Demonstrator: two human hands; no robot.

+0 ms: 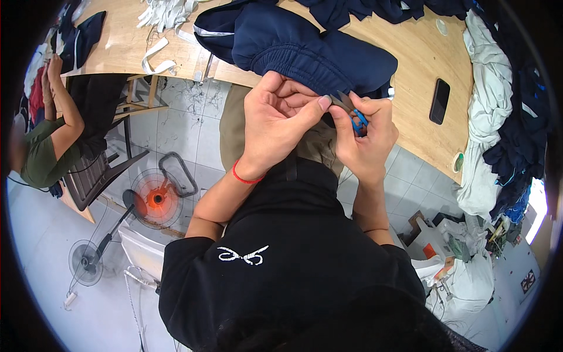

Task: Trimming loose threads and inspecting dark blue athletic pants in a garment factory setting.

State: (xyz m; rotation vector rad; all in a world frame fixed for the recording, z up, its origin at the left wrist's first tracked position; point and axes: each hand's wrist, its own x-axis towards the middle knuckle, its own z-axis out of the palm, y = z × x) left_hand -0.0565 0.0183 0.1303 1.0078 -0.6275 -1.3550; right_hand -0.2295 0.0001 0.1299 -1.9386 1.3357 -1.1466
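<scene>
Left hand [278, 120] pinches navy garment [311, 44] | right hand [368, 141] curls round blue-handled snips [359, 123] | step: probably trimming | next: seemingly needs careful, steady cutting

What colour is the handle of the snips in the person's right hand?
The handle is bright blue; the head view shows it best.

My right fingers [375, 108] partly hide the blue-handled scissors [360, 122]; a co-worker [50, 149] is cut off at the left rim.
</scene>
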